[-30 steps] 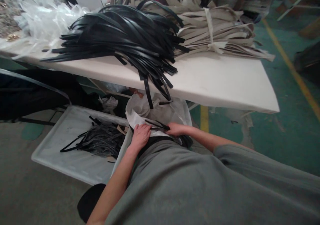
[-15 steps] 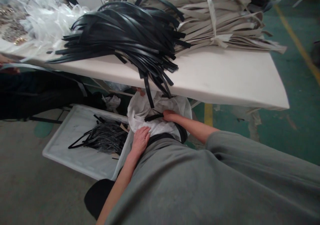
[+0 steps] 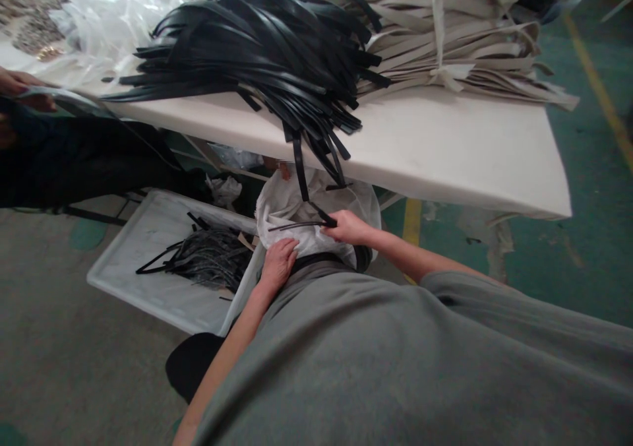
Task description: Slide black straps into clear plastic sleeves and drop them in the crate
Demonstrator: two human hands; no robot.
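Observation:
My right hand (image 3: 350, 227) is closed around a thin black strap (image 3: 302, 224), above a white cloth sack (image 3: 316, 192) in my lap. One end of this strap points left across the sack, and another black piece rises from my fingers towards the hanging ends. My left hand (image 3: 279, 262) lies flat on the sack's near left edge, fingers stretched out with nothing visible in them. A large bundle of black straps (image 3: 247, 43) rests on the table above, some ends drooping over its front edge.
The white table (image 3: 445, 142) also carries tied beige straps (image 3: 475, 57) and clear plastic bags (image 3: 109, 24). At my left stands a grey plastic bin (image 3: 123, 261) with black strips (image 3: 212, 254) inside. Another person's hand (image 3: 27, 90) shows at the far left.
My right hand has lifted and moved slightly right with the black strap, so more of it shows. My left hand stays on the sack. The camera view has tilted a little.

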